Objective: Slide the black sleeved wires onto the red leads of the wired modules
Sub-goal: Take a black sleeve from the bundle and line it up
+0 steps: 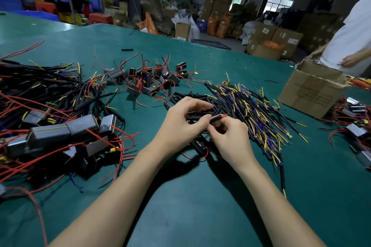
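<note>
many wired modules (pixel 60 132) with red wires lie heaped well to the left of my left hand (pixel 181 120) on the green counter (pixel 190 206). my left hand's fingers pinch a black sleeve (pixel 215 118), a red lead (pixel 224 115) poking from its end. just beside it, my right hand (pixel 228 136) pinches the same piece from below. beyond and to the right of my right hand spreads the pile of black sleeved wires (pixel 247 106), then a cardboard box (pixel 313 88).

Two hands (pixel 188 120); one cardboard box (pixel 313 88); three module heaps (pixel 60 130); one sleeved-wire pile (pixel 251 104).
</note>
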`<control>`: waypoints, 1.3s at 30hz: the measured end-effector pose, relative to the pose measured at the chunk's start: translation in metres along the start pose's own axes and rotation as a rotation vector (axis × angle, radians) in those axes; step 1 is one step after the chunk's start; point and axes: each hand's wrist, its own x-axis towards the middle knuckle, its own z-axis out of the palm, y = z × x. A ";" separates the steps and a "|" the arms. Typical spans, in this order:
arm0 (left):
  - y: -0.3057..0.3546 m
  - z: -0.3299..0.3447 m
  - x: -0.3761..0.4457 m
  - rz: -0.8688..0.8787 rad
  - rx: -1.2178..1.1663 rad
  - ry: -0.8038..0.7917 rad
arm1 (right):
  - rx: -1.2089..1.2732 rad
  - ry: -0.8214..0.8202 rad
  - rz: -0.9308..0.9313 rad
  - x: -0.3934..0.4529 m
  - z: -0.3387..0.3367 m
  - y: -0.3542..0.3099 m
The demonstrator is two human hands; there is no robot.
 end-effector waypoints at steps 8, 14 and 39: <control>-0.003 0.009 -0.002 -0.017 0.004 0.104 | 0.178 -0.044 0.093 0.001 -0.003 -0.003; -0.006 0.011 -0.001 -0.014 -0.019 0.105 | 0.343 0.069 0.018 0.001 -0.008 -0.010; -0.011 0.006 -0.002 -0.042 -0.025 -0.065 | 0.631 0.059 0.158 0.002 -0.004 -0.011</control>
